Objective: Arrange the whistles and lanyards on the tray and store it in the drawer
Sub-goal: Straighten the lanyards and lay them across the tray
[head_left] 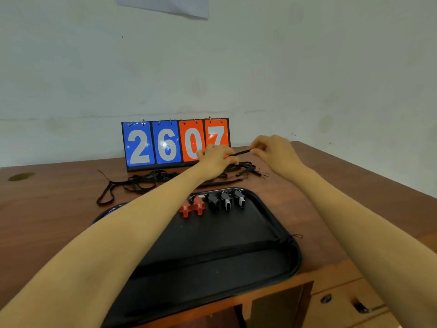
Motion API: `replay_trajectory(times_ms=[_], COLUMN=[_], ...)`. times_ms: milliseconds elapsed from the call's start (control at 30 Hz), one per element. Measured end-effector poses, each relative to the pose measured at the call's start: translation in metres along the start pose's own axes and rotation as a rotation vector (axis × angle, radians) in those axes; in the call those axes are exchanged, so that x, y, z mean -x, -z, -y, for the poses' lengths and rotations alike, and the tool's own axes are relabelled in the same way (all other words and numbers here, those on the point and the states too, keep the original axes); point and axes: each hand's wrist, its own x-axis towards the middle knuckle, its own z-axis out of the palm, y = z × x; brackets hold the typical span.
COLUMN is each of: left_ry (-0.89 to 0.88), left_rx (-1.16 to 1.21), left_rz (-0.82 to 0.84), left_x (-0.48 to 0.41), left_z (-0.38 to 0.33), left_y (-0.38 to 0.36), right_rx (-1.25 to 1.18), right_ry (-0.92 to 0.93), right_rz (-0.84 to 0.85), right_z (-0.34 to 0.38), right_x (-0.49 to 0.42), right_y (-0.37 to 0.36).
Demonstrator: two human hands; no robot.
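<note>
Lanyard strap (241, 152), black, is stretched above the desk (47, 209) between left hand (217, 159) and right hand (275, 149), fingers of each pinching it. Five whistles (214, 203) line the tray (272, 235) at its far edge; tangled lanyards (142, 181) lie near the scoreboard (165, 144).

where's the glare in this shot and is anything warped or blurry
Head view: glare spots on the glossy scoreboard, clearest on the blue 6; the wide lens bows the table edges and stretches the forearms toward the bottom corners; the whole head view is soft, so the whistles and the lanyard held between the left hand and right hand lack fine detail.
</note>
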Motion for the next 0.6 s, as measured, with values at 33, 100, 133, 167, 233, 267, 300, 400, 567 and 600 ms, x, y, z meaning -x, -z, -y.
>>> replay_trajectory(times_ms=[33,100,133,167,233,267,300,400,567,600], left_ry=[0.016,0.057,0.07,0.077,0.097,0.122,0.152,0.222,0.23,0.232], left_rx=[0.001,-0.046,-0.074,-0.103,-0.134,-0.116,-0.087,-0.053,0.011,0.022], left_rz=[-0.04,-0.112,-0.138,-0.159,-0.204,-0.23,-0.263,-0.342,-0.45,-0.462], left_x=[0.003,0.009,0.012,0.015,0.021,0.024,0.028,0.039,0.065,0.072], left_z=[0.004,0.017,0.025,0.033,0.045,0.049,0.053,0.063,0.074,0.075], left_y=[0.007,0.023,0.032,0.04,0.056,0.064,0.07,0.086,0.111,0.116], right_rx=[-0.019,-0.116,-0.169,-0.204,-0.244,-0.261,-0.273,-0.273,-0.288,-0.29], right_ry=[-0.017,-0.082,-0.122,-0.162,-0.221,-0.238,-0.25,-0.264,-0.291,-0.297], right_rz=[-0.055,-0.162,-0.204,-0.233,-0.252,-0.249,-0.242,-0.229,-0.25,-0.252], right_z=[-0.002,-0.008,-0.012,-0.015,-0.018,-0.017,-0.016,-0.01,0.006,0.009], right_x=[0.001,0.002,0.003,0.005,0.008,0.01,0.012,0.017,0.024,0.027], right_y=[0.007,0.019,0.024,0.028,0.033,0.034,0.035,0.037,0.049,0.052])
